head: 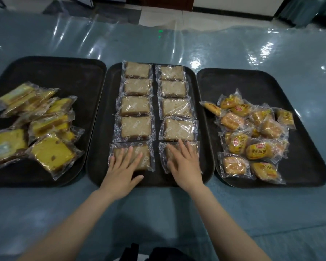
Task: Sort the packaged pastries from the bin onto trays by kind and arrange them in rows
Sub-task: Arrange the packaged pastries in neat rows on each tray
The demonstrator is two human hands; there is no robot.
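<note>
Three black trays sit side by side on a table under clear plastic sheeting [233, 44]. On the middle tray [100, 129], brown cake slices in clear wrappers lie flat in two columns of five, each slice's long axis running left to right. The left hand [121, 169] rests with fingers straight and spread on the nearest left-column slice [139, 157]; the right hand [184, 164] lies likewise flat on the nearest right-column slice [166, 153]. The left tray [64, 72] holds a loose heap of yellow cake slices [53, 151], the right tray [299, 166] a jumble of small wrapped buns [256, 132].
</note>
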